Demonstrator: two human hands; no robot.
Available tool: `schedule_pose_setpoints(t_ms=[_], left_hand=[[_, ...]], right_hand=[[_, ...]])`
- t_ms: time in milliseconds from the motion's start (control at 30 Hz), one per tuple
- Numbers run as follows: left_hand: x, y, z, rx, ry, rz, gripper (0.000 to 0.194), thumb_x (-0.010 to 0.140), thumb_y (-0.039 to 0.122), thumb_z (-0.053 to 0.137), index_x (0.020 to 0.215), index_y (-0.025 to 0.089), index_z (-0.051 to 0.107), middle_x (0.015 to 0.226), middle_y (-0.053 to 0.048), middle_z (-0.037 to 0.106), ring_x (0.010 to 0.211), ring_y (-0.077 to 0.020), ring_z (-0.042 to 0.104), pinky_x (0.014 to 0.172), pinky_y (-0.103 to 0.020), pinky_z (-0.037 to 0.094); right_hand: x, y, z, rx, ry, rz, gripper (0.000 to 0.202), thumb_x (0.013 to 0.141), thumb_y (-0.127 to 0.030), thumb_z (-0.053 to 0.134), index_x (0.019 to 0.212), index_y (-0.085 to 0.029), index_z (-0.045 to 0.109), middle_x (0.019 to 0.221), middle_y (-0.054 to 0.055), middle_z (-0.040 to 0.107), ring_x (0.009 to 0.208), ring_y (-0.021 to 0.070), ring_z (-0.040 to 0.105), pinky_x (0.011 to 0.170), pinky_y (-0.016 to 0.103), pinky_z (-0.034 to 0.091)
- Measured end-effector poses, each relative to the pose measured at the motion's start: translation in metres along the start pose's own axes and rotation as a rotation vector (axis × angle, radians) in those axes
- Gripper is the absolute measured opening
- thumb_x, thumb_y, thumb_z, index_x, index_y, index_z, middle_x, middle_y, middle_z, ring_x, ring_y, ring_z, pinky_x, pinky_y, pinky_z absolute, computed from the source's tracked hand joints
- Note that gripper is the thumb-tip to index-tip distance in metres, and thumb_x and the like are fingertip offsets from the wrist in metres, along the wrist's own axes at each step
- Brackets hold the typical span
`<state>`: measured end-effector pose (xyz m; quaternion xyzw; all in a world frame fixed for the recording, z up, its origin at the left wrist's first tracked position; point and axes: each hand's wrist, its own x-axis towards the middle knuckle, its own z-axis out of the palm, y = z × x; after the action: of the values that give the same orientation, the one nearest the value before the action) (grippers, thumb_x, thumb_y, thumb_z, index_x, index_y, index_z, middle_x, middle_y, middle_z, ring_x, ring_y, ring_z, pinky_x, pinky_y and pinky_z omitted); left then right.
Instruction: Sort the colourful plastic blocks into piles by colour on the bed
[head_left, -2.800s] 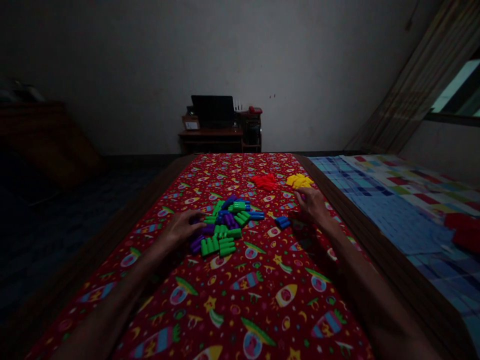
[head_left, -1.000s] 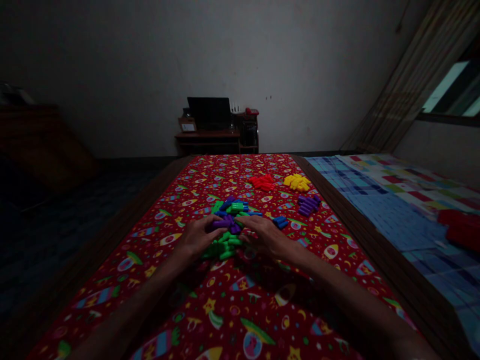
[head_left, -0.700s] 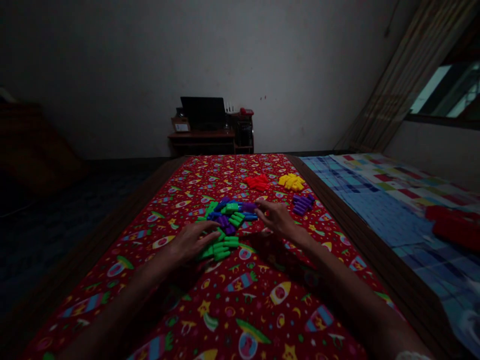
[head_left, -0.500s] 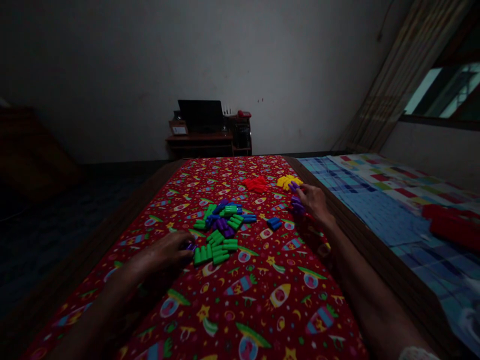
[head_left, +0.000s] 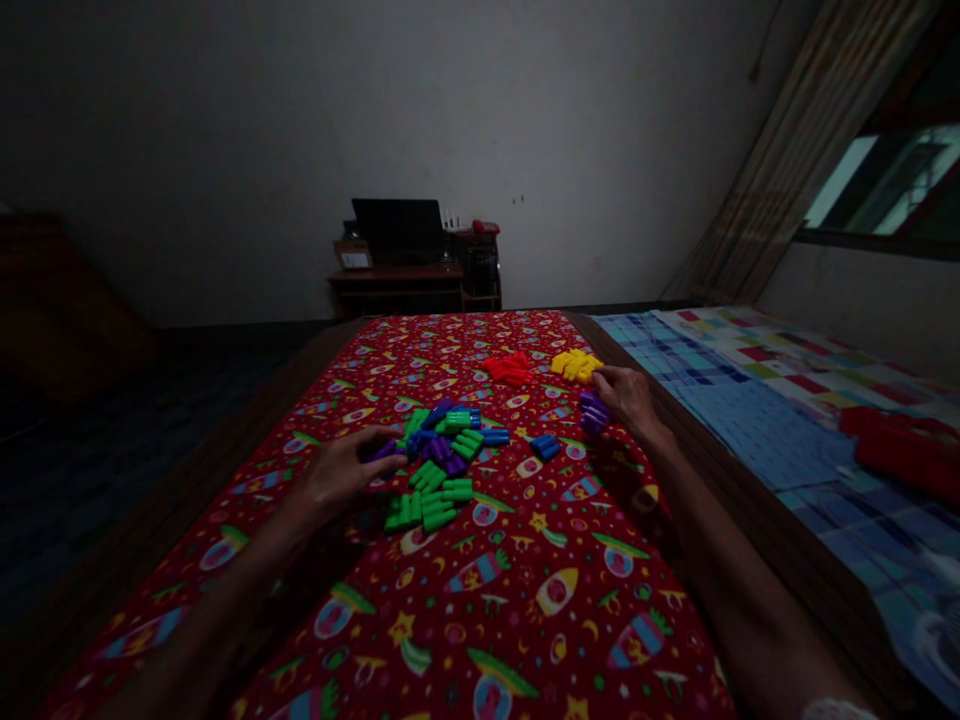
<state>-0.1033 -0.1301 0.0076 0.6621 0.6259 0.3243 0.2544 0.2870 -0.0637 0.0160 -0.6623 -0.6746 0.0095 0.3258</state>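
Observation:
My left hand (head_left: pixel 341 468) has its thumb and fingers closed around a purple plastic block (head_left: pixel 384 452), just left of the mixed pile. That pile has green ridged blocks (head_left: pixel 442 492), blue blocks (head_left: pixel 493 437) and purple blocks (head_left: pixel 448 458). At the right, my right hand (head_left: pixel 628 398) is curled with its fingertips against a small group of purple blocks (head_left: pixel 594 412); the thumb side is partly hidden. The fingers appear closed on the upper purple block there. Between the hands lies a separate blue block (head_left: pixel 546 447).
Red blocks (head_left: pixel 508 368) and yellow blocks (head_left: pixel 576 366) form two groups farther back. A red patterned cloth (head_left: pixel 480 610) covers the surface. To the right is a blue checked sheet (head_left: pixel 720 400) with a red cloth item (head_left: pixel 896 445). A desk with a monitor (head_left: pixel 399 230) stands by the wall.
My left hand has lifted the purple block up and slightly right, beside the pile. The purple block in my right hand has come down from beside the yellow blocks to the purple group.

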Motion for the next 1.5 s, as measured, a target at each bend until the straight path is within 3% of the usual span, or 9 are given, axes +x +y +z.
schedule_pose_setpoints(t_ms=[167,333,500,700,867,1033,1233,1367,1500], left_hand=[[-0.016,0.018,0.037,-0.221,-0.065,0.107,0.054,0.06,0.048,0.072,0.106,0.019,0.064,0.097,-0.005,0.073,0.084,-0.0245,0.069,0.076,-0.036,0.056],[-0.031,0.024,0.062,-0.132,-0.085,0.269,0.05,0.068,0.042,0.07,0.112,0.022,0.056,0.105,-0.006,0.071,0.097,-0.0248,0.068,0.084,-0.038,0.055],[-0.019,0.011,0.057,0.099,-0.007,0.385,0.04,0.081,0.042,0.059,0.114,0.02,0.055,0.113,-0.008,0.066,0.106,-0.0255,0.063,0.093,-0.041,0.051],[0.008,-0.023,0.056,0.334,-0.063,0.494,0.036,0.089,0.036,0.046,0.116,0.017,0.061,0.127,-0.015,0.06,0.12,-0.0288,0.053,0.103,-0.048,0.043],[0.012,-0.028,0.064,0.291,-0.034,0.506,0.038,0.088,0.04,0.047,0.112,0.017,0.064,0.119,-0.014,0.064,0.111,-0.0273,0.059,0.097,-0.045,0.047],[0.009,-0.008,0.058,0.184,0.034,0.344,0.037,0.082,0.044,0.051,0.103,0.018,0.066,0.107,-0.011,0.069,0.096,-0.0258,0.065,0.087,-0.04,0.052],[0.003,0.016,0.054,-0.193,-0.073,0.129,0.052,0.071,0.062,0.061,0.097,0.017,0.063,0.099,-0.01,0.072,0.091,-0.0254,0.068,0.082,-0.037,0.055],[-0.004,0.024,0.062,-0.326,-0.129,0.053,0.059,0.064,0.07,0.063,0.091,0.018,0.061,0.095,-0.008,0.073,0.089,-0.026,0.068,0.079,-0.038,0.055],[-0.014,0.028,0.068,-0.334,-0.168,0.02,0.055,0.068,0.069,0.061,0.091,0.019,0.06,0.09,-0.005,0.072,0.085,-0.0247,0.069,0.073,-0.035,0.056]], right_hand=[[-0.05,-0.084,0.027,0.588,-0.4,-0.404,0.034,0.09,-0.036,0.049,0.107,-0.015,0.07,0.092,0.007,0.073,0.078,0.0169,0.065,0.066,0.023,0.045],[-0.091,-0.115,0.05,0.549,-0.53,-0.551,0.035,0.087,-0.034,0.06,0.118,-0.019,0.066,0.089,0.005,0.072,0.075,0.0162,0.064,0.067,0.024,0.044],[-0.052,-0.085,0.038,0.481,-0.404,-0.417,0.024,0.089,-0.029,0.054,0.097,-0.018,0.074,0.081,0.002,0.074,0.069,0.014,0.064,0.063,0.021,0.043],[-0.002,-0.005,0.016,0.08,0.043,-0.081,0.031,0.089,-0.028,0.05,0.109,-0.018,0.072,0.102,0.009,0.074,0.09,0.0216,0.068,0.078,0.028,0.047],[-0.004,0.037,0.011,-0.172,0.012,0.077,0.034,0.091,-0.025,0.046,0.112,-0.015,0.07,0.106,0.013,0.072,0.094,0.0226,0.067,0.08,0.028,0.047],[-0.005,0.042,0.007,-0.235,-0.075,0.125,0.035,0.092,-0.03,0.047,0.11,-0.014,0.071,0.108,0.016,0.071,0.099,0.0235,0.066,0.082,0.029,0.046],[-0.003,-0.001,0.004,0.012,0.011,-0.018,0.03,0.09,-0.025,0.049,0.105,-0.013,0.073,0.104,0.013,0.073,0.095,0.0227,0.067,0.083,0.029,0.047],[-0.036,-0.063,0.019,0.477,-0.324,-0.415,0.028,0.089,-0.03,0.055,0.109,-0.017,0.071,0.102,0.006,0.074,0.088,0.0176,0.067,0.075,0.024,0.048],[-0.071,-0.101,0.033,0.509,-0.502,-0.689,0.028,0.089,-0.026,0.057,0.114,-0.018,0.066,0.09,0.005,0.072,0.072,0.0132,0.063,0.063,0.02,0.042]])
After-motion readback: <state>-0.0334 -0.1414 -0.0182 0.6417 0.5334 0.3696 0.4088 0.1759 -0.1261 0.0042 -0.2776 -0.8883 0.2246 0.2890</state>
